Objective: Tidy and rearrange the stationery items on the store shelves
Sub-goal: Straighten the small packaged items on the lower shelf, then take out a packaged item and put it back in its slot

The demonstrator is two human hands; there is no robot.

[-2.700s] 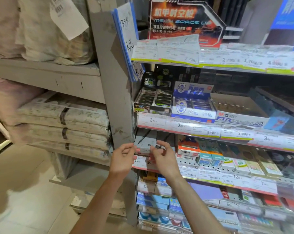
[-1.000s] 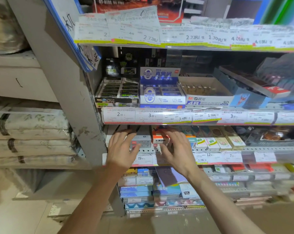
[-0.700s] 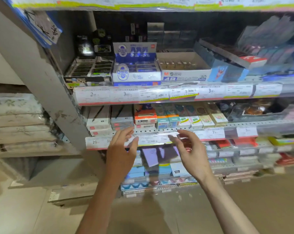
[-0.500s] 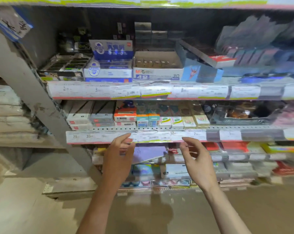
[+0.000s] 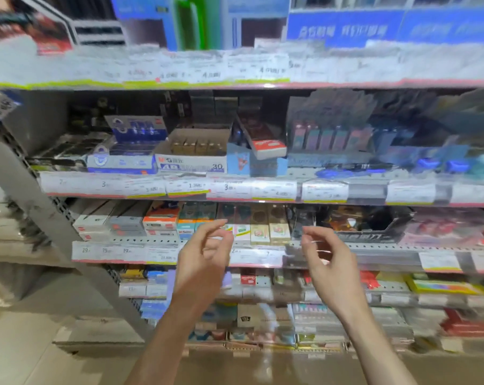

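Observation:
The view is blurred by motion. Both hands hang in the air in front of the middle shelf rail (image 5: pixel 260 257), holding nothing. My left hand (image 5: pixel 204 257) has its fingers loosely curled and apart, just below a row of small upright boxes (image 5: pixel 265 226). My right hand (image 5: pixel 324 257) is about a hand's width to the right, fingers also apart, in front of a dark display tray (image 5: pixel 368 226). White and grey flat boxes (image 5: pixel 110 223) and an orange-topped box (image 5: pixel 161 220) sit at the left end of that shelf.
The shelf above carries a blue and white carton (image 5: pixel 124 159), an open eraser carton (image 5: pixel 192 159) and a tilted red-ended box (image 5: pixel 263 140). Lower shelves (image 5: pixel 263 290) are packed with small packs. A grey upright post (image 5: pixel 40 207) slants at the left, over pale floor (image 5: pixel 18 354).
My hands have left the boxes at the shelf's left end and moved right along the rail. The view has swung right and upward.

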